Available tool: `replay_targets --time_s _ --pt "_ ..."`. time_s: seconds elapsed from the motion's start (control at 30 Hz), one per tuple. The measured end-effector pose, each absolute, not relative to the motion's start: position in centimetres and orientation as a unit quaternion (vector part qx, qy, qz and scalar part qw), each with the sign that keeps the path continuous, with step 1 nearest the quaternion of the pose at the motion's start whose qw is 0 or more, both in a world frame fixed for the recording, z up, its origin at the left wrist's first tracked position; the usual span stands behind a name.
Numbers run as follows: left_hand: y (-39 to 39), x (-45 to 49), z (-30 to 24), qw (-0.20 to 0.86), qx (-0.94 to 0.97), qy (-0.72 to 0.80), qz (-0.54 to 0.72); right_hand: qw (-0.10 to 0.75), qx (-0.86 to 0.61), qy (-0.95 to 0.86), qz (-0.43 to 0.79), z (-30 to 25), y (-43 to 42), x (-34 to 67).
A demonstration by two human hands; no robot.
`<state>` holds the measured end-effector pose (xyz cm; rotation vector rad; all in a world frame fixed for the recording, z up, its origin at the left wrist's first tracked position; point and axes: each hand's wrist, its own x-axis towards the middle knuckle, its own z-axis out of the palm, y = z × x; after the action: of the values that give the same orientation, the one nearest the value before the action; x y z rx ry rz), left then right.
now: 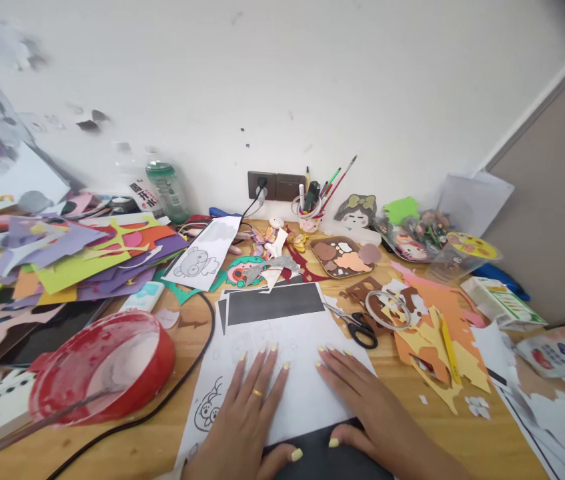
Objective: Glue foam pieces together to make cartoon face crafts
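Both hands lie flat, fingers spread, on a white sheet of paper (302, 387) at the front of the table. My left hand (247, 420), with a ring on one finger, covers part of the sheet's left side, beside a black line drawing (207, 408). My right hand (367, 407) presses on the right side. Under both thumbs shows a dark sheet (322, 457). Just beyond the fingertips are faint pencil lines, then a dark grey rectangle (275, 305) on paper. Scissors (357, 325) with black handles rest beyond my right hand.
On the left stands a red bowl (162, 363) with a stick in it, near a black cable (182, 383) and piled coloured paper (72, 260). Paper scraps (442, 340), a tape roll (409, 319) and a yellow cutter (449, 348) lie right. A pen cup (311, 220) stands behind.
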<state>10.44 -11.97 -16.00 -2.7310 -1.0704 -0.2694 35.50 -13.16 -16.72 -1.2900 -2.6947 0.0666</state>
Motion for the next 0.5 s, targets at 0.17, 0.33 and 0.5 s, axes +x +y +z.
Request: replay_targets --time_s 0.17,0.33,0.5 --pt "-11.95 10.51 -15.66 0.041 -0.925 -0.372 -0.064 0.057 -0.434 -0.899 -0.007 -17.32 -13.26 35.50" --pt "-11.93 10.59 -15.33 0.054 -0.924 -0.372 -0.067 0.039 -0.439 -0.897 -0.025 -17.60 -13.36 35.56" --pt "-12.02 10.76 -15.42 0.069 -0.922 -0.373 -0.073 0.038 -0.437 -0.898 -0.027 -17.38 -13.25 35.56"
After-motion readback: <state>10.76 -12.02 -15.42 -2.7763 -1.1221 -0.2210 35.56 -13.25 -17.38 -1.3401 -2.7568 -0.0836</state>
